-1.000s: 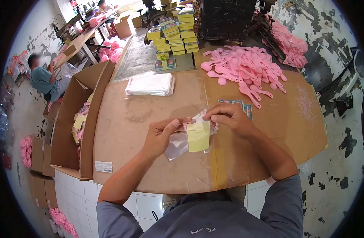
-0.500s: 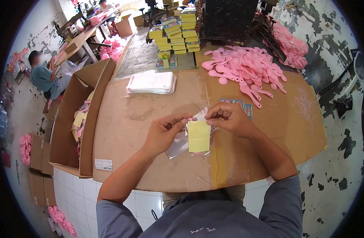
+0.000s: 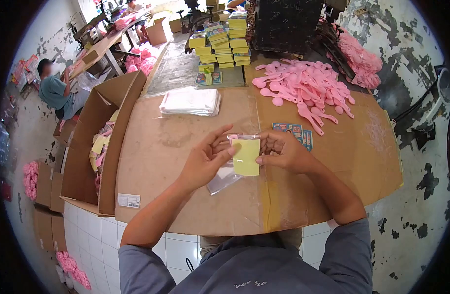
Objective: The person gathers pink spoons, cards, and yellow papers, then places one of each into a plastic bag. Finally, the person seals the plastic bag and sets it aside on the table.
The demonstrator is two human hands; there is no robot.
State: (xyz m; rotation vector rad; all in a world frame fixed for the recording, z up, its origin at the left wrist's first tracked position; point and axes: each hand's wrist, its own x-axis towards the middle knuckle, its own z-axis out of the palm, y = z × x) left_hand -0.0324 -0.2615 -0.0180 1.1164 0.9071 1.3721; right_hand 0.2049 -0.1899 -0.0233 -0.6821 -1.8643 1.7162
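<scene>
A clear plastic bag with a yellow card inside is held upright between my hands over the table's front middle. My left hand has its thumb pressed on the bag's left side, with the fingers reaching behind it. On the right edge, my right hand pinches the bag between thumb and curled fingers. A bit of pink shows at the bag's top left corner. Under my left hand lies another clear plastic bag. Just beyond my right hand are blue printed cards, partly covered by it.
A stack of clear bags lies farther back. Pink spoons are heaped at the back right, near piles of yellow-edged cards. A cardboard box borders the table's left side. A co-worker sits beyond it.
The bag's loose top, held up by both hands before, now lies flat along its upper edge. My left thumb has moved onto the bag's front, and my right hand has slid down its right side.
</scene>
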